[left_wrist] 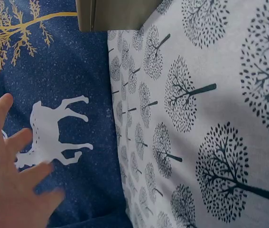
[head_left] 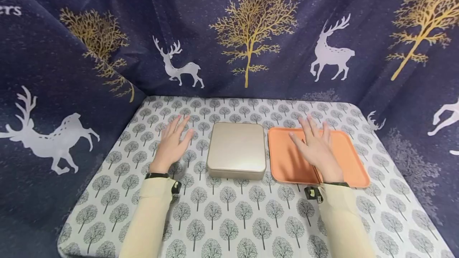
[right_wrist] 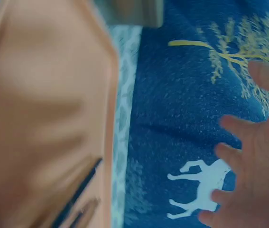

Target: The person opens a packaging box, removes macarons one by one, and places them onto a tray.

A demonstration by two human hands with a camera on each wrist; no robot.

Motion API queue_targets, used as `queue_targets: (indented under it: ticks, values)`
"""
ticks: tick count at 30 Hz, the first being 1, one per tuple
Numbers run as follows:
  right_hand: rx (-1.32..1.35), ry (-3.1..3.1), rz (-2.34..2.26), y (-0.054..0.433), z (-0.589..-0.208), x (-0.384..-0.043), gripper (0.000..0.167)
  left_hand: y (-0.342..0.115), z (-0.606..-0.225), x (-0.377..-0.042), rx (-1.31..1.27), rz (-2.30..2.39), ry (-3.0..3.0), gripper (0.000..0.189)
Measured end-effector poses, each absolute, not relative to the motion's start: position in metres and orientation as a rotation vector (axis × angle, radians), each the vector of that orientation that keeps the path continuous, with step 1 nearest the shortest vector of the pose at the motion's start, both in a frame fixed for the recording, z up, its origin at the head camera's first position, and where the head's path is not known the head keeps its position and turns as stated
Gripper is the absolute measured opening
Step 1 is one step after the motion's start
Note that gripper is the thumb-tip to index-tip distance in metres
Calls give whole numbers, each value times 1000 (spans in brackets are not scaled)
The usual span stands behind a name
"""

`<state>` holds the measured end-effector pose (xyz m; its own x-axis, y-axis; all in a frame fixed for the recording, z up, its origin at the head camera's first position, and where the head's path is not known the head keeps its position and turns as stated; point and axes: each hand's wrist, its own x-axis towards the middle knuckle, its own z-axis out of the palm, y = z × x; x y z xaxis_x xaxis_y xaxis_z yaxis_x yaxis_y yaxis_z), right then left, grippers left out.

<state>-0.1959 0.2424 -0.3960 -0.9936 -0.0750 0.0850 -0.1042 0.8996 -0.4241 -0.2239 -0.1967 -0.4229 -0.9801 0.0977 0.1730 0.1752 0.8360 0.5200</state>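
A flat, square, pale gold tin (head_left: 236, 146) sits with its lid on in the middle of the table, its inside hidden. Left of it hovers my left hand (head_left: 173, 143), fingers spread, touching nothing. To the tin's right lies an orange tray (head_left: 287, 162). My right hand (head_left: 317, 150) is held over that tray with its fingers apart and holds nothing. Under the hand, a thin dark stick (right_wrist: 79, 192) lies in the tray, with a shorter one beside it in the right wrist view; blur hides their kind.
A white cloth (head_left: 229, 218) printed with grey trees covers the table. Behind and at both sides hang dark blue curtains (head_left: 222, 63) with white deer and golden trees. Each wrist wears a black strap with a small device.
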Motion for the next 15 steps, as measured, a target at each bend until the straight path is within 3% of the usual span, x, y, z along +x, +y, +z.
queue_targets:
  ticks: [5, 15]
  values:
    - [163, -2992, 952, 242, -399, -196, 73, -196, -422, -221, -205, -1072, -2909, 57]
    - [42, -2703, 1274, 222, -407, -192, 58, -195, -422, -219, -193, -1180, -2900, 76]
